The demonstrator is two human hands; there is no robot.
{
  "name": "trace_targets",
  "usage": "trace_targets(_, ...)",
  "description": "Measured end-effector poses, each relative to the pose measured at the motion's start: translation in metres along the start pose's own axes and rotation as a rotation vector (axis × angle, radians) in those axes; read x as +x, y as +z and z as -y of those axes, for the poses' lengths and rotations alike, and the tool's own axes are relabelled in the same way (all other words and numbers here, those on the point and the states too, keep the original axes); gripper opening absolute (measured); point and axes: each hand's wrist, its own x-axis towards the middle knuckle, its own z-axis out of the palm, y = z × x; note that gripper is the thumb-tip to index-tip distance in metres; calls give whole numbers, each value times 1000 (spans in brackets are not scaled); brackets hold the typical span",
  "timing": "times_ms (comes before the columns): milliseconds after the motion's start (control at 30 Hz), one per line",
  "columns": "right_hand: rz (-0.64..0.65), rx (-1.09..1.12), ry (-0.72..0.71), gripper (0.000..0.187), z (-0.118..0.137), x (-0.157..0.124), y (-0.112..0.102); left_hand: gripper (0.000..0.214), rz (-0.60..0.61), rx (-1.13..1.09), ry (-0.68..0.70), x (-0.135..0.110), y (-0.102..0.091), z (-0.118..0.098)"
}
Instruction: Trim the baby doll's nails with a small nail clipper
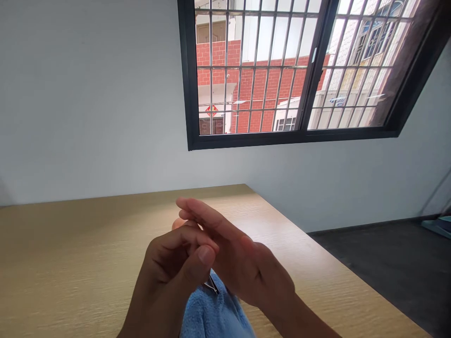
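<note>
Left hand: the left hand (165,267) is curled, fingers bent inward and thumb pointing up and across toward the other hand; I cannot tell whether it grips anything.
Right hand: the right hand (253,277) is open, its fingers straight and close together, pointing toward the far left; it crosses just behind the left thumb, and the two hands appear to touch.
Between the hands: a small rounded orange shape (178,224) shows behind the fingers, too blurred to tell what it is.
Metal piece: a small silver metal piece (211,284) sits just below the left thumb, against the blue cloth; most of it is hidden, so its kind is unclear.
Cloth: a crumpled blue terry cloth (211,312) lies at the near edge of the view, under both hands.
Table: a light oak-look table (70,263) runs beneath the hands and cloth.
Behind: a pale grey wall (88,103) rises beyond the table, holding a black-framed window (299,136) with metal bars and a red brick building outside.
Right side: a dark grey floor (387,277) shows past the table corner, with a teal object (437,225) at the edge.
</note>
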Motion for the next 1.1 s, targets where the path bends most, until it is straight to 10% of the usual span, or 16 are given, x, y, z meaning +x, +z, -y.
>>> trace_targets(1100, -7, -35, -104, 44, -5, 2, 3, 11, -29, 12, 104, 3, 7, -2)
